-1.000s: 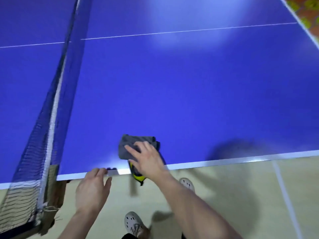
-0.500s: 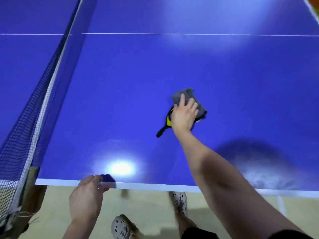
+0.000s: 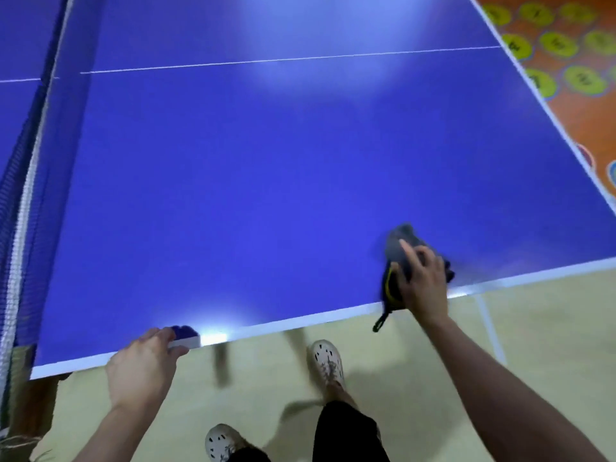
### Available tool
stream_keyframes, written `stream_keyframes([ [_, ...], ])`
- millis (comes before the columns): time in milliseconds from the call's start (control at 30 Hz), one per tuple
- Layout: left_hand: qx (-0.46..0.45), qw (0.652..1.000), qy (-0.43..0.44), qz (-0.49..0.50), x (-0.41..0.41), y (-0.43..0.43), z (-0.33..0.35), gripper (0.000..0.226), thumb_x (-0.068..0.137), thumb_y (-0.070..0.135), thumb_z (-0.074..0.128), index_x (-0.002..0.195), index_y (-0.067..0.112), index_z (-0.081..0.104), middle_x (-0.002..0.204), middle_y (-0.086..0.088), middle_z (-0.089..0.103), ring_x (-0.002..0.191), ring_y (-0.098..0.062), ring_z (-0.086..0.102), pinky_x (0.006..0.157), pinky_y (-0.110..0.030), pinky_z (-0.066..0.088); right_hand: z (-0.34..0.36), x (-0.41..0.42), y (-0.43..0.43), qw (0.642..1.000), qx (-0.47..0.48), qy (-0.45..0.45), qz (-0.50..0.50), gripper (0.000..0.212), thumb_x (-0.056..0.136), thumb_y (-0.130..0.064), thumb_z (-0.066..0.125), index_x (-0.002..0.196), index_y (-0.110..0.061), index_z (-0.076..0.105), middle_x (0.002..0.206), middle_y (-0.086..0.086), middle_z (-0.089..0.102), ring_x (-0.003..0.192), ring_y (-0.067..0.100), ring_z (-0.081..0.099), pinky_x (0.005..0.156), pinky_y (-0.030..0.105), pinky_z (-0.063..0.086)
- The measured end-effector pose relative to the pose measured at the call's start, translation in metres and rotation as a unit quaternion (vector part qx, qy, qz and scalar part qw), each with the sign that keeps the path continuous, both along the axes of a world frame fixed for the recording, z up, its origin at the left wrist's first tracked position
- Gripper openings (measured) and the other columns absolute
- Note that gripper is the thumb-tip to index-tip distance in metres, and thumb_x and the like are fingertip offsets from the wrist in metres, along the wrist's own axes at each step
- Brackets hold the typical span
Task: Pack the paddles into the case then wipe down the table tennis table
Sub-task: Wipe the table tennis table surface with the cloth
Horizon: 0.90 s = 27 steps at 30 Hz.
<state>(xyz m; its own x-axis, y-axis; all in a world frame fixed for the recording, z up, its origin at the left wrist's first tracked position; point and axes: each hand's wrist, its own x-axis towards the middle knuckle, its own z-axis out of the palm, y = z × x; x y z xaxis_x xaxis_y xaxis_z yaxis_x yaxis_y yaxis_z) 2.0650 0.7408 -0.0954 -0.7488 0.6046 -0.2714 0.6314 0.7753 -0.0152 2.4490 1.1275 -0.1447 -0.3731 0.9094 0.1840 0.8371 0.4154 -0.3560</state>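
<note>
The blue table tennis table [image 3: 266, 178] fills most of the head view. My right hand [image 3: 421, 283] presses a grey cloth [image 3: 398, 243] flat onto the table near its front edge, at the right. A black and yellow item [image 3: 389, 288] with a black strap lies under the cloth and the hand; its strap hangs over the white edge line. My left hand [image 3: 143, 365] rests on the front edge of the table at the left, fingers lying on the white line. No paddles or case can be made out for certain.
The dark net [image 3: 23, 181] with a white band runs along the left side. Beyond the table's right edge is an orange floor mat [image 3: 573, 55] with green circles. My feet in pale shoes [image 3: 328, 360] stand on the beige floor below the edge.
My right hand has swept the cloth from the table's middle back toward the front edge and to the right. My left hand has stayed on the front edge.
</note>
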Motion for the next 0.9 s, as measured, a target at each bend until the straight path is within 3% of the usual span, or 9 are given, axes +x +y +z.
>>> stream_keyframes([
  [133, 0.003, 0.998, 0.001, -0.064, 0.005, 0.0, 0.0, 0.019, 0.077, 0.023, 0.089, 0.085, 0.028, 0.072, 0.071, 0.005, 0.055, 0.06, -0.031, 0.062, 0.05, -0.027, 0.034, -0.011, 0.067, 0.038, 0.952, -0.008, -0.009, -0.305, 0.062, 0.097, -0.047, 0.053, 0.152, -0.02, 0.059, 0.132, 0.026, 0.055, 0.119, 0.051, 0.052, 0.107, 0.066, 0.043],
  [200, 0.006, 0.996, -0.004, -0.084, 0.014, 0.007, 0.0, 0.022, 0.075, 0.017, 0.088, 0.087, 0.025, 0.072, 0.071, 0.005, 0.053, 0.063, -0.031, 0.062, 0.05, -0.028, 0.035, -0.011, 0.01, 0.011, 0.943, 0.004, -0.024, -0.332, 0.057, 0.097, -0.037, 0.064, 0.151, -0.019, 0.06, 0.133, 0.024, 0.056, 0.117, 0.049, 0.053, 0.097, 0.063, 0.048],
  [267, 0.02, 0.994, -0.009, -0.109, 0.025, 0.019, 0.005, 0.022, 0.074, 0.019, 0.09, 0.086, 0.026, 0.072, 0.067, 0.007, 0.048, 0.061, -0.028, 0.057, 0.051, -0.027, 0.033, -0.007, -0.071, -0.044, 0.972, 0.022, -0.029, -0.231, 0.057, 0.098, -0.033, 0.07, 0.152, -0.023, 0.058, 0.135, 0.017, 0.057, 0.114, 0.043, 0.054, 0.091, 0.055, 0.049],
  [367, 0.024, 0.989, -0.023, -0.145, 0.038, 0.038, 0.012, 0.031, 0.073, 0.031, 0.094, 0.078, 0.026, 0.064, 0.063, 0.011, 0.041, 0.058, -0.023, 0.048, 0.049, -0.024, 0.029, 0.01, -0.166, -0.132, 0.996, -0.029, -0.059, 0.059, 0.06, 0.101, -0.039, 0.067, 0.158, -0.031, 0.051, 0.143, 0.007, 0.054, 0.12, 0.035, 0.054, 0.1, 0.05, 0.049],
  [433, 0.015, 0.986, -0.03, -0.161, 0.042, 0.05, 0.011, 0.041, 0.069, 0.036, 0.097, 0.075, 0.025, 0.058, 0.064, 0.01, 0.042, 0.06, -0.025, 0.053, 0.048, -0.025, 0.03, 0.02, -0.167, -0.146, 0.976, -0.057, -0.045, 0.206, 0.058, 0.104, -0.04, 0.065, 0.159, -0.032, 0.05, 0.142, 0.003, 0.053, 0.121, 0.031, 0.053, 0.103, 0.048, 0.049],
  [500, -0.002, 0.984, -0.037, -0.175, 0.045, 0.064, 0.009, 0.046, 0.065, 0.037, 0.1, 0.075, 0.024, 0.057, 0.066, 0.009, 0.044, 0.062, -0.025, 0.055, 0.048, -0.024, 0.029, 0.013, -0.129, -0.118, 0.972, -0.044, -0.003, 0.23, 0.054, 0.104, -0.041, 0.063, 0.156, -0.032, 0.054, 0.14, 0.001, 0.056, 0.119, 0.03, 0.054, 0.103, 0.045, 0.05],
  [733, -0.072, 0.984, -0.042, -0.158, 0.037, 0.088, 0.0, 0.055, 0.055, 0.046, 0.101, 0.09, 0.025, 0.064, 0.076, 0.01, 0.049, 0.07, -0.022, 0.06, 0.049, -0.03, 0.039, -0.011, 0.046, 0.057, 0.989, -0.004, -0.03, -0.145, 0.055, 0.102, -0.038, 0.072, 0.154, -0.023, 0.059, 0.128, 0.013, 0.056, 0.106, 0.042, 0.052, 0.098, 0.055, 0.047],
  [833, -0.05, 0.991, -0.047, -0.111, 0.041, 0.082, 0.006, 0.035, 0.078, 0.049, 0.084, 0.098, 0.03, 0.061, 0.086, 0.011, 0.053, 0.077, -0.018, 0.061, 0.056, -0.033, 0.047, -0.01, -0.001, 0.081, 0.947, -0.056, -0.028, -0.314, 0.054, 0.1, -0.027, 0.076, 0.15, -0.018, 0.059, 0.128, 0.022, 0.052, 0.108, 0.047, 0.053, 0.09, 0.059, 0.046],
  [900, -0.034, 0.995, -0.051, -0.075, 0.044, 0.075, 0.013, 0.024, 0.088, 0.048, 0.073, 0.102, 0.031, 0.061, 0.093, 0.012, 0.058, 0.081, -0.018, 0.064, 0.06, -0.034, 0.05, -0.003, -0.064, 0.055, 0.955, -0.061, -0.051, -0.285, 0.053, 0.097, -0.022, 0.076, 0.147, -0.017, 0.059, 0.125, 0.022, 0.051, 0.107, 0.047, 0.054, 0.083, 0.057, 0.047],
])
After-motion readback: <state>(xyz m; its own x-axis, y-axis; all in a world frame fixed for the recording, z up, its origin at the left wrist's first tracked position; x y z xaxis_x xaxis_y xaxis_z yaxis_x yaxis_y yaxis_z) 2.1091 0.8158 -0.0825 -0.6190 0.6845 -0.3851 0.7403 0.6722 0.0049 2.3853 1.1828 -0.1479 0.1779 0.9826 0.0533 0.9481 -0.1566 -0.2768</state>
